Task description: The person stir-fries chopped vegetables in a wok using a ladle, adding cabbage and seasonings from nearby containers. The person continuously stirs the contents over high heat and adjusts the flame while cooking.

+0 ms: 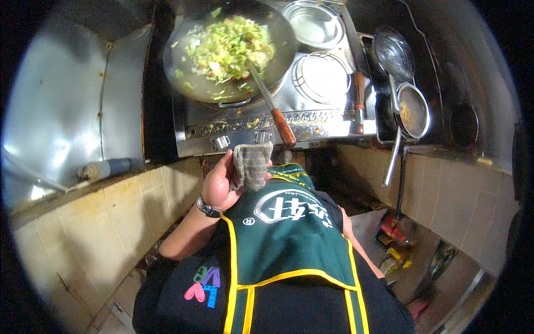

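Note:
My left hand (220, 183) holds a folded grey checked cloth (253, 166) in front of the stove's edge, just above my green apron (292, 234). My right hand is hidden behind the apron; only part of that arm shows at my side. Beyond the cloth, a wok (179, 79) holds chopped cabbage (229, 48) with small red bits. A metal cooking utensil with a wooden handle (283, 127) rests with its far end in the cabbage, its handle reaching over the stove's front edge. Neither hand touches it.
Right of the wok stand a metal basin (313, 24) and a round container (323, 78) inside a wire ring. A brush (358, 100) lies beside them. Farther right are a perforated ladle (393, 54) and a strainer (413, 110). Control knobs (220, 142) line the stove front.

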A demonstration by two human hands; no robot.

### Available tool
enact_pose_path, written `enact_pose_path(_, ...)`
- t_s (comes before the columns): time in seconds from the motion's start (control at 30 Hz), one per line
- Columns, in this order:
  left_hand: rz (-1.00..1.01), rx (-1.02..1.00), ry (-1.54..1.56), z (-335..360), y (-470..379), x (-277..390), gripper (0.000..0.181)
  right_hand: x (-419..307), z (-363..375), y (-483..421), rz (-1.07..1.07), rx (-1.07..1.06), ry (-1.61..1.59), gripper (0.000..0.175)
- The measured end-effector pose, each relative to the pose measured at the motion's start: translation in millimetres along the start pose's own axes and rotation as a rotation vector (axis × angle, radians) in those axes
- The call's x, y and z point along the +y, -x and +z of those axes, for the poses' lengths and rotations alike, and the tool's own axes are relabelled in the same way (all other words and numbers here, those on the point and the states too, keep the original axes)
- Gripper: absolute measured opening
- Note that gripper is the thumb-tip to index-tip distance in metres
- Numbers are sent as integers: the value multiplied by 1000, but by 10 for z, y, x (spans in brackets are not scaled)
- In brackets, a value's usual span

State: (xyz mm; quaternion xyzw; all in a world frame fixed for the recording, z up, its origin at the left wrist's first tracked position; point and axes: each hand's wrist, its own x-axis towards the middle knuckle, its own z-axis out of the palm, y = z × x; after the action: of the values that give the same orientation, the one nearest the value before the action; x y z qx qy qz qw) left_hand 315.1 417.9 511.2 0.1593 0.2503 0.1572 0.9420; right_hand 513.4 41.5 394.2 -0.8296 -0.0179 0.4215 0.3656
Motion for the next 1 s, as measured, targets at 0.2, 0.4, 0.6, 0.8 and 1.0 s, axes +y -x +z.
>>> enact_pose_path(0.2, 34, 121, 178, -559, -205, 147, 60, -339, -1, -267, 25, -120, -42, 37)
enact_pose_path(0.4, 102, 551, 217, -965, -954, 533, 53, -1807, 493, -732, -249, -298, -222, 40)
enact_pose_path(0.6, 122, 663, 98, -1093, -1639, 665, 28, -3288, 1753, -1038, 123, -992, -516, 36)
enact_pose_path(0.8, -1, 611, 31, -1149, -1547, 721, 30, -3443, 1350, -961, -448, -501, 531, 25)
enact_pose_path(1.0, -7, 709, -170, -1193, -1514, 748, 11, -3894, 557, -512, -841, -74, 1205, 67)
